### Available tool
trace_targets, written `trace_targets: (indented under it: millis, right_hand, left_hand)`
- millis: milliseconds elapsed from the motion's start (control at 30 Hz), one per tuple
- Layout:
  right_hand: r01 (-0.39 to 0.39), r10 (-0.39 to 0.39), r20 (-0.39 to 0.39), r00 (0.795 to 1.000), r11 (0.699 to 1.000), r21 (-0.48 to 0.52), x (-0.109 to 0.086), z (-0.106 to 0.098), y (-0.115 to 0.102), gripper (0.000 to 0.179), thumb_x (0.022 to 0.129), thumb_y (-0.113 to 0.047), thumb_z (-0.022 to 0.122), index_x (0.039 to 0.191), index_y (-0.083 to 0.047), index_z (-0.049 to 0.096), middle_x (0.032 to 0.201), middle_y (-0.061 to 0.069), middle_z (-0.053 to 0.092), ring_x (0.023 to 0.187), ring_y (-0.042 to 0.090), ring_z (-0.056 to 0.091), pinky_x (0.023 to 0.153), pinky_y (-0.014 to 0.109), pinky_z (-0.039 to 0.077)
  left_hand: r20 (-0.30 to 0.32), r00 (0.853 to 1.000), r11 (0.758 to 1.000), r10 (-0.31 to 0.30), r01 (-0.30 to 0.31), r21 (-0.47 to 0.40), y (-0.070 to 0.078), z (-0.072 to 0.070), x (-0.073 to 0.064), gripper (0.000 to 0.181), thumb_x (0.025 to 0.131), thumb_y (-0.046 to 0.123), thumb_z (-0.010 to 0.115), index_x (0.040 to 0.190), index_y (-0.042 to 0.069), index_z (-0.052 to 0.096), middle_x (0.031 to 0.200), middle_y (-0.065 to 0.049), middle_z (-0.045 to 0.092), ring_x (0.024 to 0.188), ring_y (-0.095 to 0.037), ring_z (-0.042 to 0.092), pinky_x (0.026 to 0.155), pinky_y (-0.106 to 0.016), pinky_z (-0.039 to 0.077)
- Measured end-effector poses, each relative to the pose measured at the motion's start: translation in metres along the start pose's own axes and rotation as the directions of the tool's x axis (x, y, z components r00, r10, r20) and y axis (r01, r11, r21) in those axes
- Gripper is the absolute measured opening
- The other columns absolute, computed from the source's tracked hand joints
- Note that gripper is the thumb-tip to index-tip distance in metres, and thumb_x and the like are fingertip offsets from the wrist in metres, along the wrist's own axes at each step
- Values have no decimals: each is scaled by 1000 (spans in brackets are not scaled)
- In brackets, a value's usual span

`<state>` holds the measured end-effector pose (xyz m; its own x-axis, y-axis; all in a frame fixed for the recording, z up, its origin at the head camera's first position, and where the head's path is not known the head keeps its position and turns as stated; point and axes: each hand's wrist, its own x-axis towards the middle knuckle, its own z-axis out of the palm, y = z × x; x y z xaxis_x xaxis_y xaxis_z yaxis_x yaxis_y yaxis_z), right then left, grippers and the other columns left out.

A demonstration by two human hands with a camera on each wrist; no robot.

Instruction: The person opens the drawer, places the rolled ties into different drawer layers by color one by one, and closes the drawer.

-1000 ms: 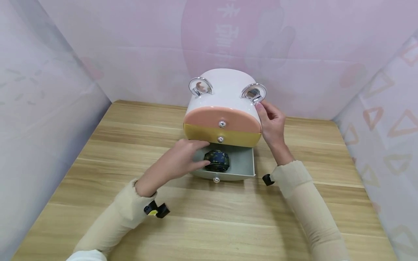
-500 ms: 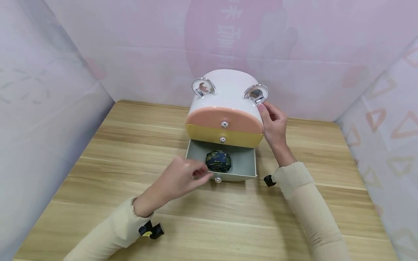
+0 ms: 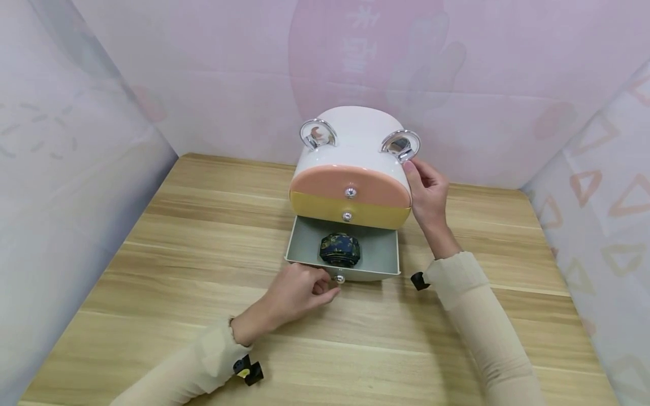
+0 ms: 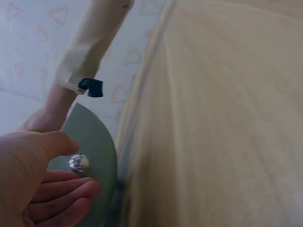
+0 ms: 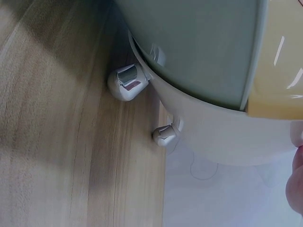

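Observation:
A small drawer cabinet (image 3: pixel 355 127) has a white shell, a peach top drawer (image 3: pixel 332 183), a yellow middle drawer (image 3: pixel 315 206) and two shiny ear-like rings. Its grey-green bottom drawer (image 3: pixel 381 251) stands pulled out. In it lies a dark blue, gold-patterned rolled bundle (image 3: pixel 339 248). My left hand (image 3: pixel 299 290) is at that drawer's front; in the left wrist view, thumb and relaxed fingers lie on either side of the silver knob (image 4: pixel 79 163), a gap around it. My right hand (image 3: pixel 430 194) holds the cabinet's right side below the right ring (image 3: pixel 401 145); its rear fingers are partly hidden.
The cabinet stands on silver ball feet (image 5: pixel 127 82) on a wood-grain table (image 3: pixel 203 270), towards the rear edge. Pink and white printed fabric walls (image 3: pixel 228 73) enclose the table at the back and both sides.
My left hand has moved back from over the drawer's left side, down to the front knob. My right hand has stayed at the cabinet's side. The bundle still lies in the drawer.

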<state>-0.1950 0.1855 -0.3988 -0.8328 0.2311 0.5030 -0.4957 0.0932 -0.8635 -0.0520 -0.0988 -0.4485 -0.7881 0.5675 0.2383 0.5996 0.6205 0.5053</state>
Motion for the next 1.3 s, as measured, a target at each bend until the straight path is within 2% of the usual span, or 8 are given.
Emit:
trace_targets:
  millis: [333, 600, 800, 1300]
  right_hand:
    - [19, -19, -9, 1000, 1000, -3, 0, -4, 5, 20, 101, -13, 68, 114, -5, 80, 93, -15, 79, 71, 1, 64, 63, 14, 54]
    - [10, -9, -29, 1000, 999, 39, 0, -2, 5, 20, 100, -9, 69, 114, -3, 81, 95, -12, 80, 73, 1, 67, 65, 14, 56]
    - [22, -21, -24, 999, 999, 44, 0, -2, 6, 18, 100, -9, 69, 112, -7, 82, 95, -13, 80, 74, 1, 67, 65, 14, 56]
    - [28, -26, -32, 999, 998, 54, -2, -4, 8, 17, 99, -8, 68, 108, -10, 83, 92, -12, 80, 71, 0, 66, 63, 14, 55]
  left_hand:
    - [-59, 998, 999, -4, 6, 32, -4, 23, 2, 13, 93, 27, 82, 88, 15, 80, 78, 7, 79, 68, -1, 72, 62, -13, 56]
    - [-80, 997, 1000, 0, 2, 25, -5, 26, 4, 12, 95, 25, 80, 88, 15, 81, 78, 6, 80, 68, -1, 73, 62, -15, 58]
    - [-93, 996, 999, 14, -10, 36, -6, 27, 6, 12, 95, 25, 80, 88, 15, 81, 77, 6, 79, 68, -1, 73, 62, -14, 57]
    - [-82, 996, 1000, 22, -20, 19, -9, 24, 14, 9, 94, 22, 81, 89, 14, 81, 80, 3, 80, 69, -2, 74, 63, -12, 58]
